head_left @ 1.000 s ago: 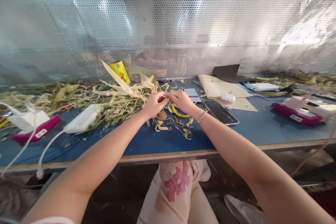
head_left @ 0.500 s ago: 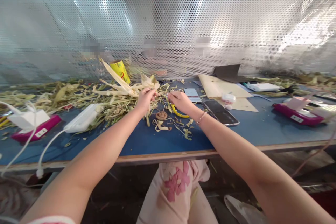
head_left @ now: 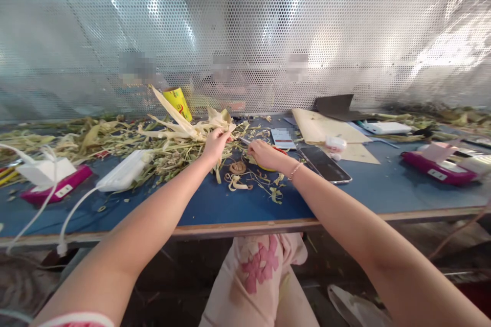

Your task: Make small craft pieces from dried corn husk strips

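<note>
My left hand (head_left: pixel 215 144) is closed on a bunch of pale dried corn husk (head_left: pixel 184 125) that sticks up and to the left over the blue table (head_left: pixel 215 204). My right hand (head_left: pixel 264 153) rests low on the table, fingers curled over a yellow-handled tool (head_left: pixel 264 167) with a metal tip (head_left: pixel 245 140) pointing left. A small coiled husk ring (head_left: pixel 238 167) and loose husk scraps (head_left: pixel 253 184) lie between and in front of the hands.
A heap of husks (head_left: pixel 95 138) covers the back left. A white charger with cable (head_left: pixel 123 176), a pink tissue pack (head_left: pixel 53 189), a yellow roll (head_left: pixel 177 103), a phone (head_left: pixel 325 164), cardboard sheets (head_left: pixel 326 130) and another pink pack (head_left: pixel 437 168) lie around. A perforated metal screen (head_left: pixel 245 51) closes the back.
My hands were joined together on a husk strip; they have separated. The left went up to the husk bunch, the right dropped down onto the yellow-handled tool.
</note>
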Demonstrator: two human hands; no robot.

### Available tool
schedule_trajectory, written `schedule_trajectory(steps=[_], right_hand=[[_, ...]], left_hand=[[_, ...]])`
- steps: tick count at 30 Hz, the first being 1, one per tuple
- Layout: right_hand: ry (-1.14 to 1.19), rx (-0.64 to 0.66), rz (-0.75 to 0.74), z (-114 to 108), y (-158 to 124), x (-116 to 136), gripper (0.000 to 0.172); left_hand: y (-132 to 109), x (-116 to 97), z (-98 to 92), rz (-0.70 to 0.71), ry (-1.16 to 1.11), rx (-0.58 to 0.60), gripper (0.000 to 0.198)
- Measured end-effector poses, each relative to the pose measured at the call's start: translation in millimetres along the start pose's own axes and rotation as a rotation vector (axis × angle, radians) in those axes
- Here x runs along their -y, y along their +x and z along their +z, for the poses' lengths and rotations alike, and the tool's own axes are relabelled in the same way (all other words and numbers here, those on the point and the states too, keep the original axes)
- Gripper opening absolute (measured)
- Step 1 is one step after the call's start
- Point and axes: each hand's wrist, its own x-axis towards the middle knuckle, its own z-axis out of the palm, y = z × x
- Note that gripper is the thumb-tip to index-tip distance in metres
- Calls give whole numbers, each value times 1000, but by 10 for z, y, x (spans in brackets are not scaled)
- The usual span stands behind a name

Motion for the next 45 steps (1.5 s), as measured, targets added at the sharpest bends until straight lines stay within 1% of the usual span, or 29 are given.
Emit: schedule_trajectory(steps=[2, 5, 8, 10, 14, 20, 25, 28, 31, 34, 37, 39, 41, 45], right_hand=[[82, -23, 31, -48, -10, 8, 13], [208, -66, 59, -105, -13, 22, 12], [269, -132, 77, -125, -3, 33, 10], [280, -152, 73, -126, 2, 38, 8], [276, -148, 50, -131, 0, 53, 8], [257, -136, 51, -138, -4, 80, 9], [238, -171, -23, -170, -23, 144, 12], [243, -126, -154, -191, -57, 220, 12], [174, -20, -293, -165, -88, 290, 23], [59, 72, -330, -104, -98, 326, 31], [38, 115, -340, -67, -90, 329, 31], [78, 93, -324, -77, -78, 320, 25], [165, 45, -258, -114, -63, 304, 18], [457, -79, 7, -212, -15, 227, 26]], left_hand=[[1, -22, -16, 18, 158, -9, 17], [7, -38, -29, -39, 296, -2, 20], [12, -33, -26, -76, 297, -6, 24], [10, -30, -22, -81, 292, 8, 26], [-8, -42, -19, -113, 339, 79, 26], [-6, -49, -27, -94, 377, 46, 24], [16, 1, -32, -130, 377, 77, 19], [-9, -34, -31, -130, 396, 111, 17], [-51, -111, -28, -130, 467, 144, 21], [-68, -144, -23, -130, 505, 131, 22], [-47, -101, -23, -111, 504, 118, 19], [-21, -49, -26, -94, 500, 114, 19], [7, 0, -29, -88, 479, 111, 20], [45, 41, -34, -123, 405, 123, 21]])
